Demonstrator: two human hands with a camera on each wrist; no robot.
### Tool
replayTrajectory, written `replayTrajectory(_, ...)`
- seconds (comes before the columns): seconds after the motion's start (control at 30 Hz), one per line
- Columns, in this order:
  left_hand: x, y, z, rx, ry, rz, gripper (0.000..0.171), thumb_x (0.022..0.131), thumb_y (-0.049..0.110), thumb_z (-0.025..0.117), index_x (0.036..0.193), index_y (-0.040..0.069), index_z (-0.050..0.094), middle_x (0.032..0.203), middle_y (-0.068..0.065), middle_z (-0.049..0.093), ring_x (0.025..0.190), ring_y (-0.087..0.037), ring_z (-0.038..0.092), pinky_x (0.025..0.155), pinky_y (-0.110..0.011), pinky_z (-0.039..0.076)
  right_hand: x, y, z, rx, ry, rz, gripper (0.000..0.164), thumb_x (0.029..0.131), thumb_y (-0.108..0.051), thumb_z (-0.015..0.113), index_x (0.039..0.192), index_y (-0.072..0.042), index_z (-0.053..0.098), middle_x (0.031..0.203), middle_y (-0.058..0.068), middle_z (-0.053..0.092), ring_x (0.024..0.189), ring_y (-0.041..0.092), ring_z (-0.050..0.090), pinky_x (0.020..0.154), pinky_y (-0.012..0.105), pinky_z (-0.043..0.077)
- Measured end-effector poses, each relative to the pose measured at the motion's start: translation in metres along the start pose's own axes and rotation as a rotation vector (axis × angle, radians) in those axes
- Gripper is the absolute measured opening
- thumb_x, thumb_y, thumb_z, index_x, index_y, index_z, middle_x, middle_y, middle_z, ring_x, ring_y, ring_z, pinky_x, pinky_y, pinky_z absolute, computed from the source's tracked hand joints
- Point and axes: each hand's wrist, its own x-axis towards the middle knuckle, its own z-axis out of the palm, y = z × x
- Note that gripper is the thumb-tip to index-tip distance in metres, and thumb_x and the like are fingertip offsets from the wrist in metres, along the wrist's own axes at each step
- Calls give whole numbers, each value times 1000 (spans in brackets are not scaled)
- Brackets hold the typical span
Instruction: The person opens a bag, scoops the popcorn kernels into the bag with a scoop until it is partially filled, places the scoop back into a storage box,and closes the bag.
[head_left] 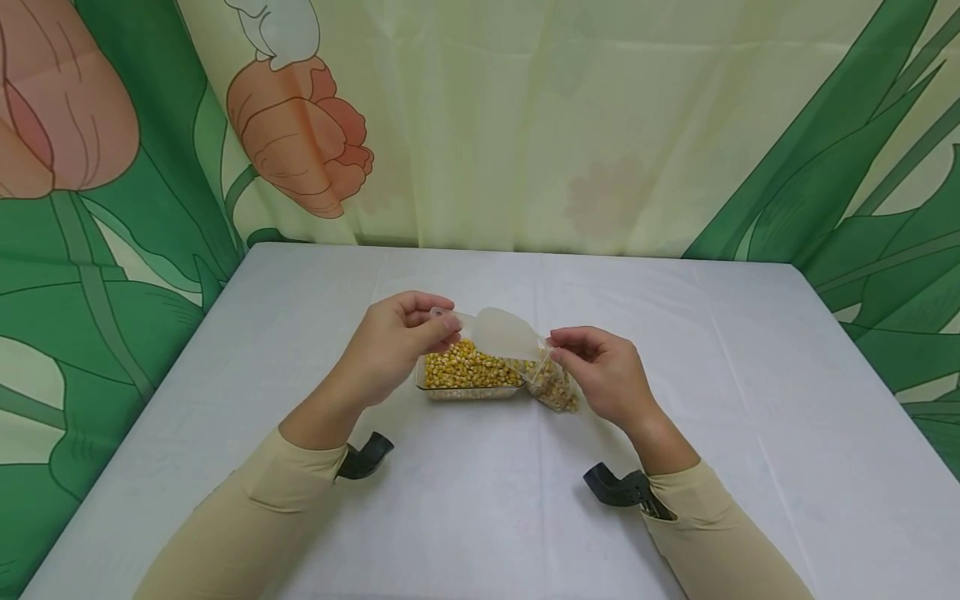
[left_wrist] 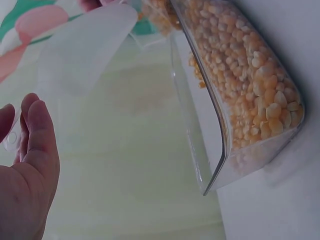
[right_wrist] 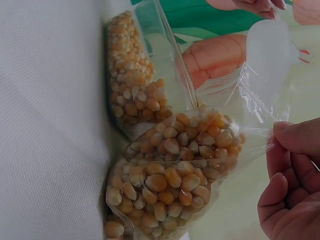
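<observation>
My left hand (head_left: pixel 401 337) pinches the handle of a translucent white scoop (head_left: pixel 504 335) between thumb and fingers. Its blade reaches rightward over a clear plastic container (head_left: pixel 472 394) of yellow corn kernels, toward the mouth of a bag. That clear plastic bag (right_wrist: pixel 165 175), partly filled with kernels, leans against the container's right end. My right hand (head_left: pixel 600 367) pinches the bag's upper edge between thumb and forefinger and draws the film outward. From the right wrist, the scoop (right_wrist: pixel 267 57) appears behind the stretched film, with no kernels showing on it.
A white cloth covers the table (head_left: pixel 660 333), which ends at a printed curtain (head_left: pixel 487 125) behind. Black wrist mounts (head_left: pixel 365 456) jut inward from under both sleeves, low over the tabletop in front of the container.
</observation>
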Motion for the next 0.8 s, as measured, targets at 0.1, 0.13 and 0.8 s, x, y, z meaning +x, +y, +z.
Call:
replayTrajectory(0.1, 0, 0, -1, 0, -3, -2, 26, 98, 7, 65, 120, -6, 59, 106, -21, 69, 94, -24, 69, 85, -31, 58, 0, 0, 0, 0, 2, 0, 18, 92, 2, 69, 110, 5, 71, 101, 16, 73, 92, 22, 69, 77, 17, 54)
replayTrajectory(0.13, 0, 0, -2, -1, -4, -2, 26, 98, 7, 65, 120, -6, 59, 107, -22, 69, 94, -24, 69, 85, -31, 58, 0, 0, 0, 0, 3, -1, 18, 92, 2, 69, 110, 6, 71, 101, 16, 73, 92, 22, 69, 77, 17, 54)
replayTrajectory(0.8, -2, -3, -23, -35, 26, -24, 33, 99, 8, 64, 125, -9, 56, 102, -14, 69, 92, -17, 68, 87, -31, 57, 1, 5, -1, 20, 50, -27, 16, 91, 6, 69, 107, 7, 71, 99, 18, 72, 90, 21, 69, 76, 16, 54)
